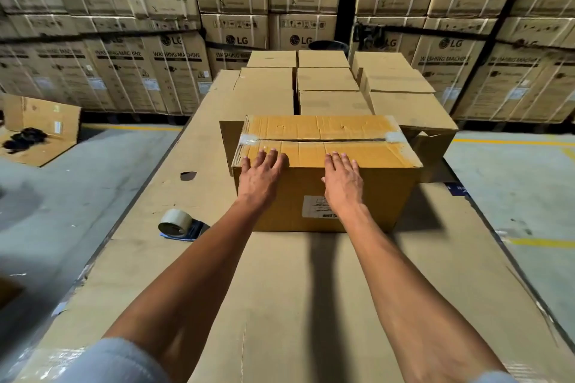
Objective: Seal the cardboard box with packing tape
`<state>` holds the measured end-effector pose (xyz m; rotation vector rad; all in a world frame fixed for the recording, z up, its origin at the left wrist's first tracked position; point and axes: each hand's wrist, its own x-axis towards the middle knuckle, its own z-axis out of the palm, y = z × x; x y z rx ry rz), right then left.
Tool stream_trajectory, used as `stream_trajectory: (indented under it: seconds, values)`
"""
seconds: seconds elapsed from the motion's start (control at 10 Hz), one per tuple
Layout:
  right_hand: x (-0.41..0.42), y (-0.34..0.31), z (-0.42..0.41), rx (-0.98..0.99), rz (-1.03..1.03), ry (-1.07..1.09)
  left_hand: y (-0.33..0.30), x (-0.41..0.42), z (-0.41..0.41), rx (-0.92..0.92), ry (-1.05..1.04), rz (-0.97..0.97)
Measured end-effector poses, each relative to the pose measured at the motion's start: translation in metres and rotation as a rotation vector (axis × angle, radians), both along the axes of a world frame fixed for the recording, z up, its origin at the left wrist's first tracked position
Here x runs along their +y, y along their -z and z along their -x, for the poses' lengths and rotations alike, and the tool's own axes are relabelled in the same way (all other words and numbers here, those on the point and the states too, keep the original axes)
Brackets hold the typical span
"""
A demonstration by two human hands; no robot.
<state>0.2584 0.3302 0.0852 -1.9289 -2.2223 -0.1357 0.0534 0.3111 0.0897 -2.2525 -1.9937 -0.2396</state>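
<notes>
Left hand (263,172): flat, fingers spread, palm down over the near top edge of the cardboard box (326,193); fingertips rest on the near flap, thumb toward the left corner. Nothing gripped.

Right hand (342,179): likewise flat and open, fingers together, laid over the same near edge a little right of centre; heel of the hand hangs onto the front face. Nothing gripped.

Box: sits mid-table on a cardboard-covered work surface (311,305), top flaps folded shut. Centre seam (323,140) runs left to right; clear tape patches show at its left end (249,139) and right end (394,136). Whether tape covers the seam between them cannot be made out. White label (317,207) on the front face, print too small to read, partly covered by the right wrist.

Packing tape (175,222): roll on a blue dispenser, lying on the surface near-left of the box, apart from both hands.

Box contents hidden by the closed flaps. Plain closed cartons (326,84) stand in rows just beyond it; contents not visible. A box at the right (432,149) has a loose flap, interior hidden.

Far wall: stacked washing-machine cartons (124,71), tops cut off by the frame.
</notes>
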Motion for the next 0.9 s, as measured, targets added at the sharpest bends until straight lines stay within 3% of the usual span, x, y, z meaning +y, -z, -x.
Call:
stream_trajectory:
  seconds: [0.3, 0.6, 0.9]
  values:
    - [-0.005, -0.009, -0.018, 0.025, 0.044, -0.093, -0.001, -0.004, -0.005, 0.01, -0.035, 0.048]
    - [-0.042, -0.026, -0.014, 0.048, 0.091, -0.115, -0.015, -0.045, 0.003, -0.095, -0.036, 0.051]
    - [-0.097, -0.082, -0.02, 0.115, -0.212, -0.022, -0.066, -0.096, 0.01, -0.085, 0.034, -0.134]
